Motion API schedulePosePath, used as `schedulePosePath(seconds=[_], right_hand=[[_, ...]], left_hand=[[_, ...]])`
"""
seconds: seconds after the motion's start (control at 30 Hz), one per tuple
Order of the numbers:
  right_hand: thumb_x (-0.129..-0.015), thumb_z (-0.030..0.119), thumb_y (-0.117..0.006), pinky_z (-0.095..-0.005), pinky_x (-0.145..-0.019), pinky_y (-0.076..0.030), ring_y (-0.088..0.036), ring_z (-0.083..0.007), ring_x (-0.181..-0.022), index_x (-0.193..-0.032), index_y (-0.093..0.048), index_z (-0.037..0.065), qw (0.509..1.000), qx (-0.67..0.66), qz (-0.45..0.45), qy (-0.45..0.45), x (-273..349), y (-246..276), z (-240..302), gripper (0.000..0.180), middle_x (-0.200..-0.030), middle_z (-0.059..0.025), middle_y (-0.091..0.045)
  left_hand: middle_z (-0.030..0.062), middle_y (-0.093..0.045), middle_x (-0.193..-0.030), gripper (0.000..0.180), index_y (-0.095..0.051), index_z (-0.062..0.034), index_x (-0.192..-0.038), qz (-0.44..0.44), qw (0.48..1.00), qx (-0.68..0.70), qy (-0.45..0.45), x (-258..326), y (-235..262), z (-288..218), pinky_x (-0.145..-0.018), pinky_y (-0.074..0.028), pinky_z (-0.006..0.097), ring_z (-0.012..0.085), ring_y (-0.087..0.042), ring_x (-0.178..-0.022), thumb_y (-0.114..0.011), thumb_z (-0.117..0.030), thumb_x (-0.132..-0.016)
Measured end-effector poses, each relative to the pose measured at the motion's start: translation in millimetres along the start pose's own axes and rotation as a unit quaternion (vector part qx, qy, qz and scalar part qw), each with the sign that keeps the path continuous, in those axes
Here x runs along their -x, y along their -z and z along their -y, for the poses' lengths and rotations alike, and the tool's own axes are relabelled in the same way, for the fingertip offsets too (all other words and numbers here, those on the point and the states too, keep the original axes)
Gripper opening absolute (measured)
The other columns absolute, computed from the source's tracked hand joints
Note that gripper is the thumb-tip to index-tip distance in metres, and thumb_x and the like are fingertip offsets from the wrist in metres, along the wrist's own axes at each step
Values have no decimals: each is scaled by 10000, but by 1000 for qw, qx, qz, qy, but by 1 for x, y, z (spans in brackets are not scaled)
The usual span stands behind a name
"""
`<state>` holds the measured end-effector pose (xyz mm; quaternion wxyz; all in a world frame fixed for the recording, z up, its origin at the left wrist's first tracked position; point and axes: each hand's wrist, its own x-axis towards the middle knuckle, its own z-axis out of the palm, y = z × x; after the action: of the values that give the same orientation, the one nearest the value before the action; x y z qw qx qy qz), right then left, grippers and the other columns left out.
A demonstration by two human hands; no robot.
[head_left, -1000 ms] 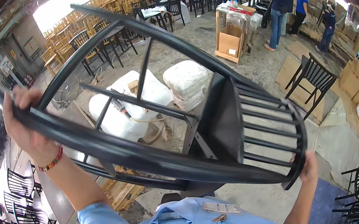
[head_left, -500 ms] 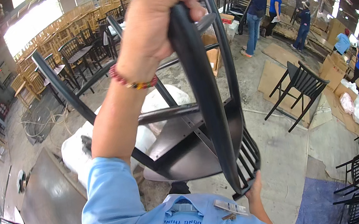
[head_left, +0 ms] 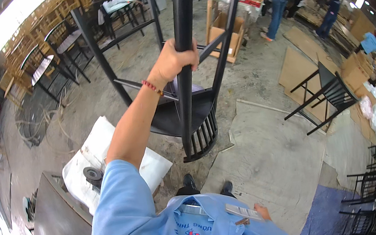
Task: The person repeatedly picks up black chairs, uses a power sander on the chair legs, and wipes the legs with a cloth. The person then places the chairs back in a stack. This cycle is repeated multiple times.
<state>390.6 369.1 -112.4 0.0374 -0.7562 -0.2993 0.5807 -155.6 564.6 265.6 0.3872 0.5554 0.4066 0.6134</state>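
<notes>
Upside down, long axis steep, the black chair [head_left: 185, 93] points legs [head_left: 183, 12] up; left hand [head_left: 174, 61] grips one, right hand [head_left: 262, 211]: can't tell

A window [head_left: 14, 13] glares brightly; outer edges bow.

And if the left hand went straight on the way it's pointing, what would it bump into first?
The black chair leg, because the left hand is wrapped around it. Past that, probably another leg of the same upside-down chair, but how far back it sits is hard to tell.
</notes>
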Motion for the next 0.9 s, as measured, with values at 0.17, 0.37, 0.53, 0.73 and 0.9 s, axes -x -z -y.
schedulePosePath(seconds=[0.17, 0.37, 0.53, 0.73, 0.9], right_hand=[[-915, 380, -617, -381, -606, -524, -643, -255, -702, -1038, -613, -4, 977, 155, 145, 34, -55, 11, -19, 403, -837, -131, -656], [-916, 321, -597, -366, -596, -528, -635, -243, -688, -1000, -622, -18, 945, 205, 218, 132, -150, 25, 149, 351, -828, -125, -648], [-922, 308, -541, -370, -586, -512, -609, -216, -677, -942, -620, 19, 951, 215, 105, 195, -156, 1, 335, 300, -812, -88, -625], [-927, 298, -558, -368, -546, -490, -594, -198, -658, -912, -616, 41, 937, 222, 105, 249, -120, -32, 349, 264, -778, -75, -610], [-917, 235, -592, -369, -466, -468, -558, -184, -534, -911, -636, 3, 950, 254, 112, 142, -89, -15, 226, 236, -680, -82, -586]], left_hand=[[37, -606, -686, 136, -607, -34, -778, -45, 997, -22, 56, 77, 29, 31, -620, -475, 274, 125, -594, -653, -687, -12, -671], [71, -657, -842, 258, -623, -8, -942, -31, 977, -170, 129, 175, -8, 60, -732, -509, 317, 150, -612, -790, -712, -51, -704], [48, -622, -912, 312, -599, -40, -1002, -196, 956, -183, 120, 203, -51, 66, -794, -483, 311, 163, -583, -853, -754, -100, -738], [113, -579, -1295, 493, -535, -45, -1318, -305, 906, -147, 253, 280, -24, 65, -980, -473, 328, 181, -575, -1137, -679, -165, -862], [232, -665, -1133, 441, -628, 24, -1183, -596, 482, -522, 373, 498, 50, 94, -976, -464, 431, 401, -610, -1099, -679, -205, -809]])
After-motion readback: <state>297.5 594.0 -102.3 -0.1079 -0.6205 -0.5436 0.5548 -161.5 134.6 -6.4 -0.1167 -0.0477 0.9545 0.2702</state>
